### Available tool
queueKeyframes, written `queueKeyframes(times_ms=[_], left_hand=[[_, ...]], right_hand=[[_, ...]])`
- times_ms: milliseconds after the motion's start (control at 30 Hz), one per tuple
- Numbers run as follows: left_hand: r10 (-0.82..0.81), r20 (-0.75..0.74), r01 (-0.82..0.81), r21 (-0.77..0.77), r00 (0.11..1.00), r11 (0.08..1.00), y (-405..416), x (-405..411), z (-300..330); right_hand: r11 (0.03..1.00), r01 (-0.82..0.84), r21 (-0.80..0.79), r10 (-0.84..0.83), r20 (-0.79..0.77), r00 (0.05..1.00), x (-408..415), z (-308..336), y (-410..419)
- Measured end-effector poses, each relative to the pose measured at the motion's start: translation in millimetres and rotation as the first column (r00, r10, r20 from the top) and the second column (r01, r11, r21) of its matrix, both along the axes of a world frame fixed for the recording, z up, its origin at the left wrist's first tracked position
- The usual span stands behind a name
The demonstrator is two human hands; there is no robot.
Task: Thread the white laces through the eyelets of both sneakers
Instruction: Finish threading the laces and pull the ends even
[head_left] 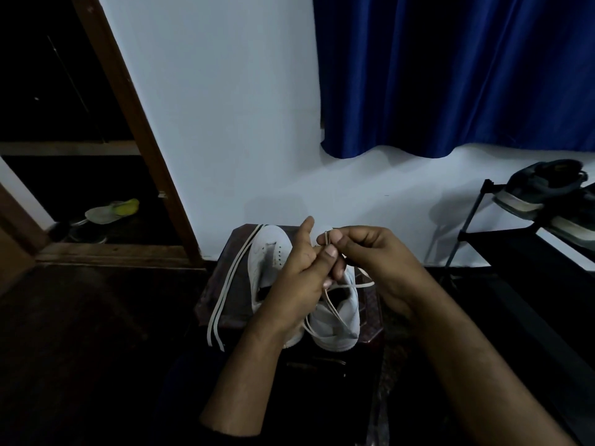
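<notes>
Grip: your left hand (299, 268) and right hand (363, 252) both pinch one white lace (328, 300) above the right sneaker (338, 320).
Risk: a slipping tip could miss its eyelet.
Stool's left edge: the spare lace (231, 281) could slide off beside the left sneaker (267, 255).

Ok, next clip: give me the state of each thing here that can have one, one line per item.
left sneaker: unlaced, upright on the stool.
right sneaker: lace being worked over it, not fully threaded.
held lace: pinched by both hands, trailing down across the right sneaker.
spare lace: loose, doubled, lying beside the left sneaker.
left hand: pinches the held lace.
right hand: pinches the lace end.
blue curtain: drawn.
</notes>
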State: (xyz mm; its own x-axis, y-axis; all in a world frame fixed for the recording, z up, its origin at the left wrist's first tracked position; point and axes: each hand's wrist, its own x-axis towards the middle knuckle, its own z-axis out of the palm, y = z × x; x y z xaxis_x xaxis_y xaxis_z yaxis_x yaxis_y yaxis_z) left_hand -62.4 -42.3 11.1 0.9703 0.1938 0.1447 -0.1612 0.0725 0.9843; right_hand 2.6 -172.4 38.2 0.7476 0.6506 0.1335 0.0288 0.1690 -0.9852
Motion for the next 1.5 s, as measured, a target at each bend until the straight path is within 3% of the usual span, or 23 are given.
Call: queueKeyframes(times_ms=[200,400,600,1067,1233,1500], left_hand=[[-0.075,-0.045,0.074,-0.028,0.996,0.997,9.3,-0.6,16.8],[0.025,-0.003,-0.025,0.024,1.000,0.999,16.9,2.5,28.8],[0.186,-0.004,-0.186,0.042,0.982,0.982,19.2,-7.9,22.9],[0.168,-0.010,-0.167,-0.166,0.986,0.972,10.5,-3.1,25.0],[0.287,0.108,-0.288,-0.015,0.952,0.958,10.0,3.5,22.6],[0.274,0.156,-0.295,0.133,0.949,0.946,11.2,6.8,21.2]], right_hand=[[0.993,-0.100,-0.068,0.103,0.041,0.994,13.7,19.4,0.8],[0.987,0.144,-0.073,-0.140,0.051,0.989,24.4,37.0,21.4],[0.976,0.217,-0.020,-0.216,-0.195,0.957,28.5,34.6,36.9],[0.972,0.223,0.074,-0.219,-0.051,0.974,8.1,23.5,37.0],[0.962,0.259,-0.090,-0.258,0.032,0.966,6.4,10.0,33.3],[0.981,0.192,0.021,-0.192,-0.024,0.981,-1.7,13.1,28.6]])
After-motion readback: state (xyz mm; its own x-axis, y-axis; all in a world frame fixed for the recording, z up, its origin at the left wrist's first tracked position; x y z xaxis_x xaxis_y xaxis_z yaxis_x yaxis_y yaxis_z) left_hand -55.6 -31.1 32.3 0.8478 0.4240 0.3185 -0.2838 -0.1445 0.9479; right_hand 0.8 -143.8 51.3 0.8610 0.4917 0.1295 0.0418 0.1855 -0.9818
